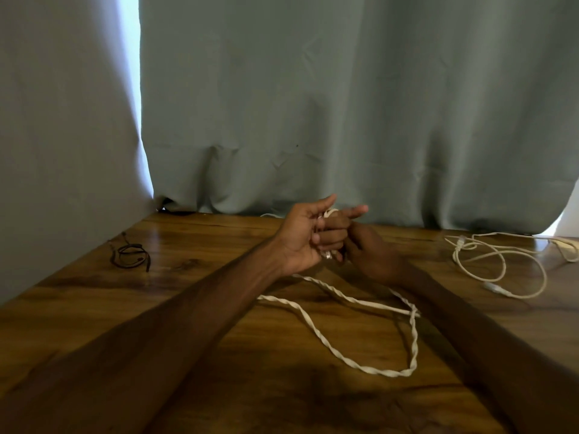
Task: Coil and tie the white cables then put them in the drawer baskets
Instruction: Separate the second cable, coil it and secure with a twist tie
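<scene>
While the left hand (305, 238) is up over the far middle of the worktop (203, 239), palm turned back, it has the first turns of the twisted white cable (415, 343) wound round its curled fingers, so that hand is clamped on the cable, thumb up and one finger pointing right. The right hand (372, 249) is pressed right against it, fingers bent in toward the wraps; it looks to be feeding or pinching the strand, but it sits in shadow and I cannot tell whether it grips. So the coiling has only just got going, by my reading: a few turns on the fingers, and most of the cable trails off in a long loose loop across the middle of the worktop toward the near right. No tie on it yet. Over by the far right corner a second white cable (503, 263) lies in slack loops, untouched and uncoiled, plug ends showing. That one is left to do as well, and then the stowing; no drawer or basket is in view. Near the left edge sits a small black cable (130, 250), loosely bundled. The worktop is glossy brown wood grain, and a grey-green curtain (313, 104) hangs along its far edge, with bright light at the gaps.
</scene>
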The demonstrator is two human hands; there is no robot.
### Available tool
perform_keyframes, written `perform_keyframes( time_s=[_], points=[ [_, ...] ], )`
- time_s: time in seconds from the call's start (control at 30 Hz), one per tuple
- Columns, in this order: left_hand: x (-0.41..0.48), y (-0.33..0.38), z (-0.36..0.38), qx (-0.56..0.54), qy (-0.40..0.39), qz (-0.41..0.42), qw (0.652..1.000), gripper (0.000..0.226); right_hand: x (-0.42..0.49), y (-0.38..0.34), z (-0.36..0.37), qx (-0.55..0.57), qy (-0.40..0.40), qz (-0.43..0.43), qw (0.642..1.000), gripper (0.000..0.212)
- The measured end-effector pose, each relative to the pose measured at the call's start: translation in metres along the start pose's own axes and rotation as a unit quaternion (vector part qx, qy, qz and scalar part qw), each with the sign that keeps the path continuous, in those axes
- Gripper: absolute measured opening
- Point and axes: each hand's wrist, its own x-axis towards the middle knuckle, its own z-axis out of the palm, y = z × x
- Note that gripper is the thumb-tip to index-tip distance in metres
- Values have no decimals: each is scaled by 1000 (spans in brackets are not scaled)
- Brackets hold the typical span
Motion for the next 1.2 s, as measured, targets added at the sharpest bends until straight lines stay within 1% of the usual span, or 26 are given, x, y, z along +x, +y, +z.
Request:
perform_keyframes(
  time_s=[0.07,0.1,0.2,0.27,0.33,0.43,0.53,0.63,0.73,0.8,0.9,0.93,0.97,1.0,1.03,1.07,1.1,1.13,1.2],
  points=[
    [0,-1,0,16,37,24,999,46,1,-2,6,-15,-34,14,999,13],
    [0,-1,-1,19,59,43,997,45,1,-6,7,-33,-52,25,998,11],
    [7,1,-3,4,111,96,989,31,0,-12,11,-103,-103,42,989,2],
    [11,2,-3,-24,137,101,985,28,-2,-16,11,-128,-121,30,984,11],
    [16,3,-6,-47,165,125,977,29,-5,-20,11,-150,-142,19,978,17],
    [19,3,-14,-49,200,153,966,31,-8,-28,8,-167,-146,-3,975,28],
    [17,5,-27,-2,235,147,961,36,-3,-37,2,-170,-132,-24,976,32],
    [14,2,-33,58,264,127,955,39,0,-43,-3,-166,-139,-50,975,32],
    [18,-1,-34,104,293,160,937,39,-2,-47,-8,-119,-145,-47,981,31],
    [18,-4,-35,154,306,170,924,33,-3,-51,-9,-99,-145,-45,983,25],
    [16,-13,-36,248,314,157,903,9,-4,-53,-13,-83,-130,-44,987,21],
    [15,-16,-37,284,322,150,890,12,-4,-53,-16,-77,-120,-45,989,24],
    [14,-18,-36,315,332,144,877,22,-5,-52,-18,-72,-104,-49,991,27],
    [14,-19,-36,335,331,142,871,26,-4,-49,-19,-70,-83,-55,993,31],
    [11,-19,-35,362,318,137,865,22,-4,-46,-20,-72,-57,-63,994,32],
    [9,-19,-34,386,298,135,862,25,-3,-43,-20,-81,-31,-76,993,29],
    [6,-19,-34,406,281,125,861,37,-2,-40,-19,-94,-8,-91,991,24],
    [3,-19,-32,403,263,109,870,48,-1,-35,-18,-108,12,-102,989,22],
    [0,-19,-29,365,218,69,902,58,0,-25,-18,-131,44,-107,985,30]
  ],
)
